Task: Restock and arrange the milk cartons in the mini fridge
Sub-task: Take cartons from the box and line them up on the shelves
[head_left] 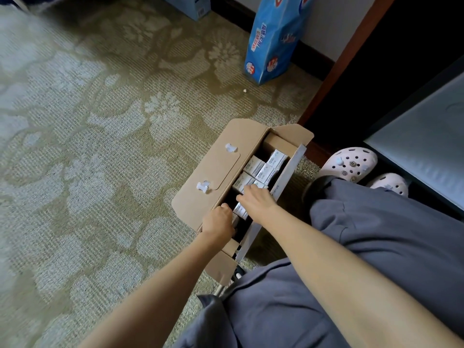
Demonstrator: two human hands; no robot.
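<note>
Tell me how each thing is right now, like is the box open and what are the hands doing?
cardboard box, open, flaps spread, on the carpet.
milk cartons, inside the box, some tilted, dark gaps between them.
left hand, fingers curled at the box's near end; what it holds is hidden.
right hand, reaching in, on the cartons; hold unclear.
blue bag, standing upright.

You are stretching both bare forearms forward and down, with your hands close together. Your left hand (218, 221) is curling its fingers tightly, knuckles up. Your right hand (256, 200) is bending its fingers downward, palm down.
</note>
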